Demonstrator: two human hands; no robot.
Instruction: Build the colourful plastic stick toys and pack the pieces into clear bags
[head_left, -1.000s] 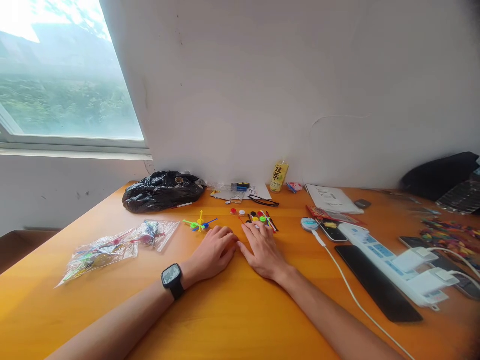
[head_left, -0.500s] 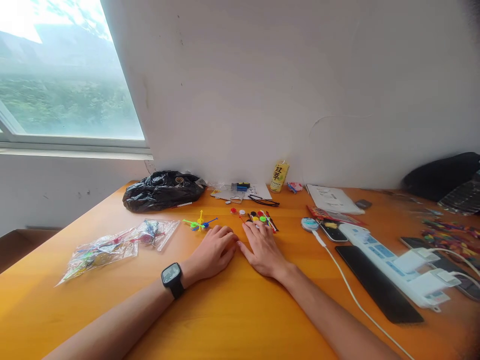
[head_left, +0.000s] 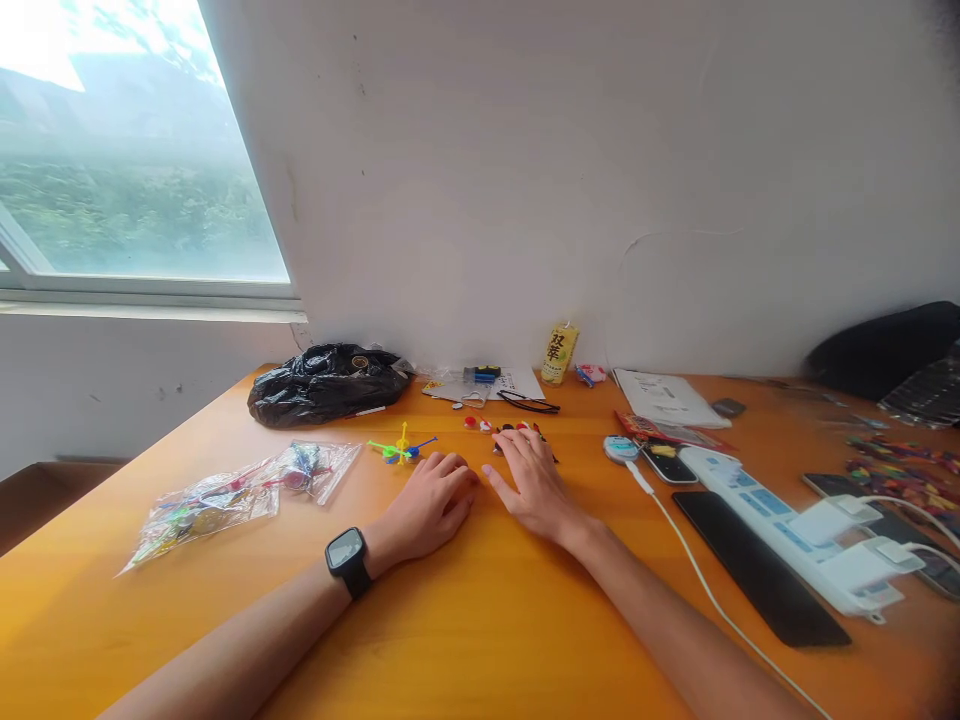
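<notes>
My left hand lies palm down on the orange table, fingers loosely curled, a black watch on its wrist. It holds nothing. Just beyond it sits a small toy of green, yellow and blue sticks and discs. My right hand rests flat with fingers stretched forward over a cluster of small coloured discs and sticks, covering most of them. A red and a white disc show to the left of its fingertips.
Two clear bags of coloured parts lie at the left. A black plastic bag, glasses, a yellow bottle and papers stand along the wall. A white power strip, cable and phones lie at the right.
My right hand has slid forward onto the coloured discs and sticks, which now are mostly covered. The left hand has stayed where it was.
</notes>
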